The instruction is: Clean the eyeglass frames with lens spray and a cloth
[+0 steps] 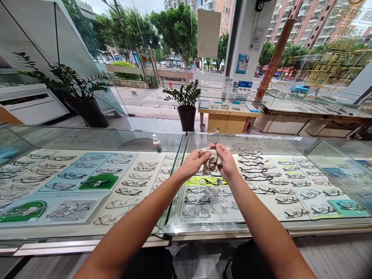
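Both of my hands are raised over the glass display counter (180,228). My left hand (194,164) is closed, its thumb and fingers pinching a beige cloth (211,162). A pair of eyeglasses (214,136) sticks up above the cloth, with one thin-rimmed lens showing and the rest hidden by cloth and fingers. My right hand (227,159) closes around the eyeglasses and the cloth's right side. Left of my hands, a small white spray bottle (157,143) stands on the counter's glass top.
Rows of eyeglass frames (258,170) lie beneath the counter glass on both sides. Beyond the counter stand a potted plant (186,116) and a wooden display table (229,114). Another potted plant (87,110) is at the left, by the window.
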`<state>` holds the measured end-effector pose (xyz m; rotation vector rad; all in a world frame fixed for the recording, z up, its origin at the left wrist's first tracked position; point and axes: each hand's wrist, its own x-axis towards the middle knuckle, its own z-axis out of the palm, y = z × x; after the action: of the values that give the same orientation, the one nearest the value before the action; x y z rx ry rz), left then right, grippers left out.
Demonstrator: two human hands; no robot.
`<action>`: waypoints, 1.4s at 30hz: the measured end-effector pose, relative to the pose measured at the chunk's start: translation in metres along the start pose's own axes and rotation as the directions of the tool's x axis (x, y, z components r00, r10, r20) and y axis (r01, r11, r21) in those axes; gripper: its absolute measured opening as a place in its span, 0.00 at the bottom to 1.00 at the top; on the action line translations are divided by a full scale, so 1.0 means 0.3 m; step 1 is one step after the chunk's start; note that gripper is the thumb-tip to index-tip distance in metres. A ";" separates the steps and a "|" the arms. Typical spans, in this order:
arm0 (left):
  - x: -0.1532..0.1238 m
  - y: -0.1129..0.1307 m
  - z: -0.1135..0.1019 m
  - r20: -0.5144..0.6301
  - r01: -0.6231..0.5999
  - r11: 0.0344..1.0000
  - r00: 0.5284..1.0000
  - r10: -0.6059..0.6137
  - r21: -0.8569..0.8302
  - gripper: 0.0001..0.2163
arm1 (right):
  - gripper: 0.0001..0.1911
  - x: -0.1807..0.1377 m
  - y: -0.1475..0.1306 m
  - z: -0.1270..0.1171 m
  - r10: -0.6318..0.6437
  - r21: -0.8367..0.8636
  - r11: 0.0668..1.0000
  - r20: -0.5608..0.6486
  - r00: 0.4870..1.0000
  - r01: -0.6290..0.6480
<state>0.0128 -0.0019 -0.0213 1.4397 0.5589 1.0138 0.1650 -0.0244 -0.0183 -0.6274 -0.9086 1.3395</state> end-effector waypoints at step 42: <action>0.005 0.007 0.024 -0.167 0.031 0.998 0.985 -0.041 -0.063 0.28 | 0.16 0.007 0.028 0.002 0.030 0.026 0.999 0.008 1.000 -0.030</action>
<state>0.0191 -0.0047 -0.0180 1.2940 0.6684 1.1207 0.1600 -0.0211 -0.0245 -0.6181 -0.8893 1.3795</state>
